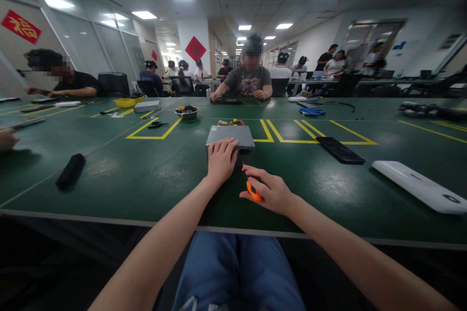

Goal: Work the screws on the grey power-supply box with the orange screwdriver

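Note:
A small grey metal box (237, 135) sits on the green table (146, 180) straight ahead of me. My left hand (221, 159) lies on its near left part, fingers curled over the top and pressing it down. My right hand (268, 189) is closed around an orange-handled screwdriver (252, 192). Its thin tip points up toward the box's near face. Whether the tip touches the box I cannot tell.
A black pouch (71, 170) lies at left, a black phone-like slab (340, 149) and a long white device (419, 186) at right. A metal bowl (186, 112), scissors (157, 125) and a yellow tray (127, 102) sit farther back. Other people work across the table and at left.

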The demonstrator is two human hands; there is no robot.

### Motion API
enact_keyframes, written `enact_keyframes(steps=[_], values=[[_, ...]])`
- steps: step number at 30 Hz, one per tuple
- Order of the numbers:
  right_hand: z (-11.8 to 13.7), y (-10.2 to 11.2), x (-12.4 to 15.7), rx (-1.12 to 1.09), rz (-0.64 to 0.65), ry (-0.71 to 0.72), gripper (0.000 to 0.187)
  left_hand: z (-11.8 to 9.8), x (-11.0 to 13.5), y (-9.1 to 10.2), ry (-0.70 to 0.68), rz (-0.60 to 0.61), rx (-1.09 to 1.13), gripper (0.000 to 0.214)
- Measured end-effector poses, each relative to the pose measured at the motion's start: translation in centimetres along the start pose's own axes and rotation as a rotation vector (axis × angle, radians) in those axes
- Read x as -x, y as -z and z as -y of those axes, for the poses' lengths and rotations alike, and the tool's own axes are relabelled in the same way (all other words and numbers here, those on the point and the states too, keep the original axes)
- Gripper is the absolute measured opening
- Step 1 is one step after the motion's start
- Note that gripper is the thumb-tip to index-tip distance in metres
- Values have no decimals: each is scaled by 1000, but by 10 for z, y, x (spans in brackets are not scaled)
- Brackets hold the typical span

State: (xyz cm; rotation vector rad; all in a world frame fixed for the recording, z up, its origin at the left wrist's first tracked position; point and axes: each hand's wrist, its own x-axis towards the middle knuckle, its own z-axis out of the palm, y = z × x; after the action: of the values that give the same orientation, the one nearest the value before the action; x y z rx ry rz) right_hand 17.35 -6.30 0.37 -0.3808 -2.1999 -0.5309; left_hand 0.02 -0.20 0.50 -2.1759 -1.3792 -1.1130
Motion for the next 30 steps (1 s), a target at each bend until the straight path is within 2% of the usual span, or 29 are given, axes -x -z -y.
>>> enact_keyframes(steps=[4, 10, 12, 14, 18, 23, 27, 30], values=[[1, 0, 0, 19, 5, -4, 23, 1, 0, -1, 3, -3, 1, 30], [4, -2, -1, 130, 95, 62, 12, 2, 1, -1, -5, 2, -11, 30], [2, -3, -1, 153, 108, 53, 15, 2, 1, 0, -5, 2, -13, 30], [0, -4, -1, 165, 88, 35, 17, 2, 1, -1, -3, 0, -13, 30], [-5, -6, -1, 183, 8, 5, 3, 1, 1, -1, 0, 1, -12, 30], [-6, -8, -1, 227, -31, -47, 15, 2, 1, -3, 2, 1, -13, 30], [-5, -10, -3, 251, -53, -60, 14, 3, 0, -3, 0, -7, -8, 29], [-4, -11, -3, 139, -63, -115, 9, 2, 0, -3, -1, -6, -10, 29]])
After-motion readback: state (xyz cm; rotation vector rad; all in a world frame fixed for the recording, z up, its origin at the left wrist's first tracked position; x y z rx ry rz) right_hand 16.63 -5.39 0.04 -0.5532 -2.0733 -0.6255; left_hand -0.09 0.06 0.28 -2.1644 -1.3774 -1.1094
